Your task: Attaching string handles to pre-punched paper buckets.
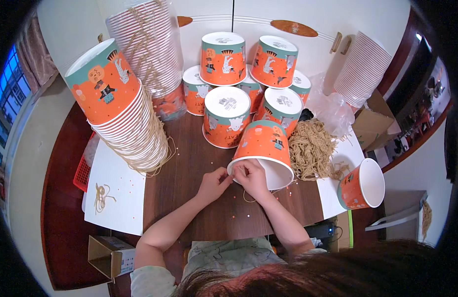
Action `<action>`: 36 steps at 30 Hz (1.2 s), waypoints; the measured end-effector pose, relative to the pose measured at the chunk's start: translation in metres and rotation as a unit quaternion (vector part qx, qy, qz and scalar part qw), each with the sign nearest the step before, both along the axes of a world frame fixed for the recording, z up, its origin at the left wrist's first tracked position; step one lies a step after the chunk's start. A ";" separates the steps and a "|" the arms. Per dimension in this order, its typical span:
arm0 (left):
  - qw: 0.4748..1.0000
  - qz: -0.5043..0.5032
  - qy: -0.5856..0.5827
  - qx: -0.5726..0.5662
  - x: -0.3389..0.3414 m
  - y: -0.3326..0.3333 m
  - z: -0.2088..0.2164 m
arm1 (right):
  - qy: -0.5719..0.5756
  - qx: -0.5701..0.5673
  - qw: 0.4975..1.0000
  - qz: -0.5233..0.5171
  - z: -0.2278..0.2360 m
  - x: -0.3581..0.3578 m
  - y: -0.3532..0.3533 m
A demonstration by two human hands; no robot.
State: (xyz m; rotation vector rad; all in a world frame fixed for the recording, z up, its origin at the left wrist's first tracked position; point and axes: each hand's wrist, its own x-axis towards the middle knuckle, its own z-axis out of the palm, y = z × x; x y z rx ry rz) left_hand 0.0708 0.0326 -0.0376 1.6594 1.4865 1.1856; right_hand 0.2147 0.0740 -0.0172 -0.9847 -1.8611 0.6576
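Left hand (213, 185) and right hand (250, 178) meet at the left rim of an orange bucket (265, 141), frame centre; fingers bent in at the rim, but cannot tell exactly what either grasps. Bucket is tipped: open mouth faces down and toward the person, narrow end up and away; long axis runs roughly up-down in the frame. Thin cord (245, 196) loops below the right hand.

Just right of it, a tangled pile of tan cord (312, 148); behind, upside-down buckets (227, 116) in two levels. Leaning bucket stack (127, 131) with cords at left, wrapped stack (148, 49) upper left, another stack (362, 69) upper right. Single bucket (360, 185) on its side at right, mouth facing right.

Surface: dark brown table (182, 153), white side panels (117, 198), small scattered dots. Room: white cabinet (209, 11) at top, window (12, 81) and curtain (36, 49) far left, cardboard box (101, 257) lower left.
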 end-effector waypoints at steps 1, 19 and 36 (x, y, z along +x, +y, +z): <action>1.000 -0.006 0.004 -0.013 -0.001 0.000 0.000 | 0.000 0.000 1.000 0.001 0.000 0.000 0.000; 0.999 -0.020 0.022 -0.037 0.000 -0.001 0.002 | -0.003 0.025 0.999 -0.034 -0.004 -0.001 -0.001; 0.999 -0.025 0.010 -0.019 -0.001 0.000 -0.003 | -0.014 0.080 0.996 -0.041 0.001 -0.003 -0.003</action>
